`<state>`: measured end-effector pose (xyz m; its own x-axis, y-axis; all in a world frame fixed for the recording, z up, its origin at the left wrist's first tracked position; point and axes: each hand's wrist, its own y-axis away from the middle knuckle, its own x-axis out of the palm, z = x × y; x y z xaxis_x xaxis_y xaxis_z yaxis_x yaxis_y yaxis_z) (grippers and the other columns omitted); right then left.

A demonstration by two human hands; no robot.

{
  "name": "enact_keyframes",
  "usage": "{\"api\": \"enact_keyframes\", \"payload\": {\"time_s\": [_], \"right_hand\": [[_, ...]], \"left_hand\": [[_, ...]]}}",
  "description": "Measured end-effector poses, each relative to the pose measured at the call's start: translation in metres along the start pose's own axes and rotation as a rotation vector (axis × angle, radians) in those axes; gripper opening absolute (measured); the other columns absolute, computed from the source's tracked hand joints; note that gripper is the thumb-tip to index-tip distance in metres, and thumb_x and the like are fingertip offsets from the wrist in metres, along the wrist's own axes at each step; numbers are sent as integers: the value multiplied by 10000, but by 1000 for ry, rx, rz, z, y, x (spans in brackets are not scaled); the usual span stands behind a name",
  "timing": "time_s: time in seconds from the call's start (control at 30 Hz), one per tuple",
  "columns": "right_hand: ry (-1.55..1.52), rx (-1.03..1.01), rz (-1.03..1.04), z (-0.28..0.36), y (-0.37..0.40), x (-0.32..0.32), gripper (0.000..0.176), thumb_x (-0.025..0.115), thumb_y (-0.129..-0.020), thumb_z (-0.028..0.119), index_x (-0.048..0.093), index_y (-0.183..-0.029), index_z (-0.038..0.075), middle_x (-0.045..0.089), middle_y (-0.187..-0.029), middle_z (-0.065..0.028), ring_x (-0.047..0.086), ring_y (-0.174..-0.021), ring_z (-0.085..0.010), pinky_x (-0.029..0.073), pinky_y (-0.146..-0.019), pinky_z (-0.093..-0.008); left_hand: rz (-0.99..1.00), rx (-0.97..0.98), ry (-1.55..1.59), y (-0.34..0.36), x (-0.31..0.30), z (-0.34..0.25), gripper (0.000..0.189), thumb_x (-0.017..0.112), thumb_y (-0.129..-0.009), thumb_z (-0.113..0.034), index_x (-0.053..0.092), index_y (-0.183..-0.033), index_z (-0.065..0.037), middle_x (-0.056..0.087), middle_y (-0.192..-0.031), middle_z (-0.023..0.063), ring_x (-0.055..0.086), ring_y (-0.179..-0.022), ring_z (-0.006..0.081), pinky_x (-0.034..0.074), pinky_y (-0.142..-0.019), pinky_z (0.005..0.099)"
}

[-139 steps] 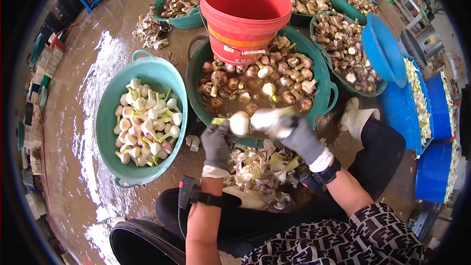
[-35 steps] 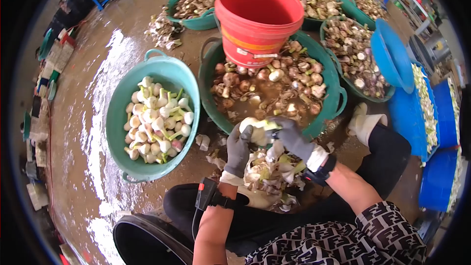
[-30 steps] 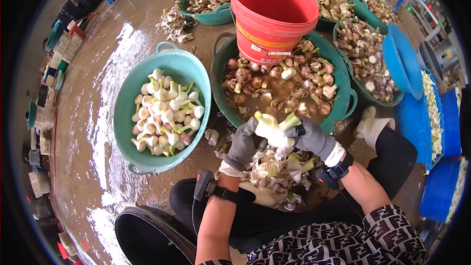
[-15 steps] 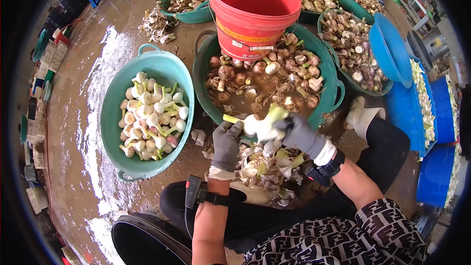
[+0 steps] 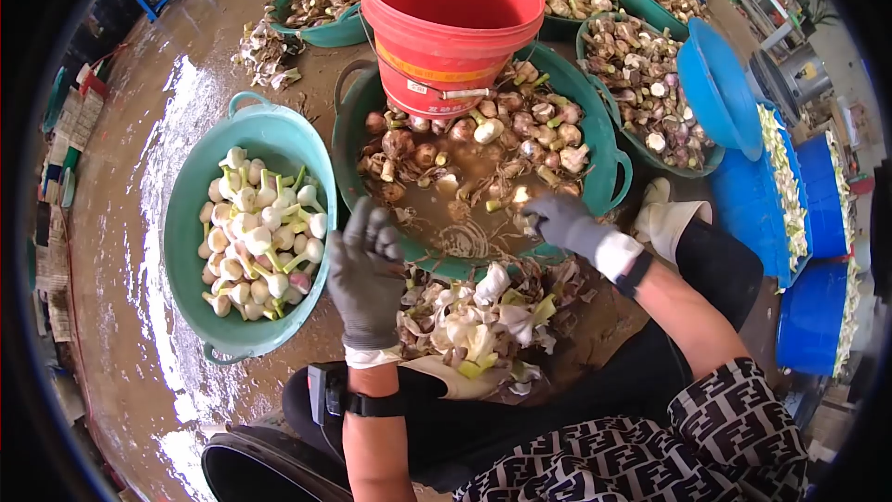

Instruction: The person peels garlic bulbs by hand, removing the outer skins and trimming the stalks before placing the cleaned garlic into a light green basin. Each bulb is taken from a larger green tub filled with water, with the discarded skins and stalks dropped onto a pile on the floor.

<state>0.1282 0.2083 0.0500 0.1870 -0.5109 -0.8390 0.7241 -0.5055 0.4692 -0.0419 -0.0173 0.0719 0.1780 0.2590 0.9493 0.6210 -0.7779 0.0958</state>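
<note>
My left hand [image 5: 365,270], in a grey glove, is raised between two tubs with its fingers loosely bent and apart, and nothing shows in it. Beside it, the light green tub [image 5: 177,251] contains peeled white garlic bulbs [image 5: 246,232] with short green stems. Above the near right rim of the dark green tub [image 5: 618,163] is my right hand [image 5: 567,223], also gloved. Its fingers are curled together; what they hold, if anything, is hidden. Unpeeled garlic bulbs [image 5: 427,153] sit in muddy water in that tub. Peeled garlic skins [image 5: 483,311] are heaped below my hands.
A red bucket [image 5: 452,46] stands over the back of the dark green tub. More tubs of garlic [image 5: 650,84] sit behind and right. A blue basin [image 5: 715,88] leans at the right near blue containers [image 5: 813,316]. Wet brown floor [image 5: 139,223] lies left.
The garlic bulb that was between my hands is no longer in them. My left hand has moved left and opened; my right hand has moved slightly up. The camera view has shifted.
</note>
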Motion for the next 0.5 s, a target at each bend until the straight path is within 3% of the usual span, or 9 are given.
{"api": "enact_keyframes", "payload": {"time_s": [0.07,0.1,0.17,0.33,0.4,0.43,0.47,0.5], "right_hand": [[299,-75,-154,-8,-43,16,250,551,-766,178,600,-1010,201,533,-1076,-44,528,-978,-207,432,-788,-336],[302,-79,-156,0,-55,22,250,551,-766,178,600,-1010,201,533,-1076,-44,528,-978,-207,432,-788,-336],[639,-36,-191,19,-75,34,204,572,-734,163,612,-933,184,548,-954,-49,528,-948,-221,447,-743,-373],[778,-36,-76,11,-98,57,185,577,-734,196,623,-913,199,552,-961,-41,526,-960,-226,447,-753,-370],[468,-46,31,18,-72,27,237,569,-763,199,616,-992,161,582,-1010,-13,571,-942,-209,454,-751,-360],[255,-53,-77,16,-59,17,266,630,-727,202,616,-987,152,620,-880,2,594,-855,-166,461,-738,-305],[256,-54,-75,12,-53,19,266,630,-727,202,616,-987,152,620,-880,2,594,-855,-165,461,-738,-305],[-304,-10,-118,9,-46,24,254,653,-717,195,618,-961,133,618,-826,2,584,-809,-139,460,-709,-283]], "left_hand": [[-49,-6,-72,-2,0,13,457,438,-873,-335,439,-1158,23,550,-992,106,511,-788,152,438,-661,251],[-83,-30,-141,-4,-3,17,447,435,-875,-328,447,-1151,23,556,-979,99,511,-779,150,433,-666,248],[-136,-51,-208,-9,-7,22,438,425,-880,-316,442,-1155,25,560,-962,83,511,-747,142,424,-658,246],[-208,-65,-351,-14,-5,25,421,441,-877,-289,431,-1166,18,554,-944,73,513,-740,134,425,-630,247],[-208,-104,-448,-12,-7,27,391,494,-862,-223,428,-1176,2,549,-939,67,514,-744,125,425,-616,237],[-178,-69,-601,-11,-12,35,419,568,-824,-172,427,-1185,-16,547,-944,63,527,-774,119,442,-649,233],[-118,-18,-872,-7,-11,43,570,653,-761,-220,385,-1222,-17,520,-1035,97,525,-881,171,450,-748,285],[-15,105,-1164,-8,-20,56,631,678,-730,-222,363,-1236,-14,485,-1100,126,493,-971,204,435,-794,295]]}}
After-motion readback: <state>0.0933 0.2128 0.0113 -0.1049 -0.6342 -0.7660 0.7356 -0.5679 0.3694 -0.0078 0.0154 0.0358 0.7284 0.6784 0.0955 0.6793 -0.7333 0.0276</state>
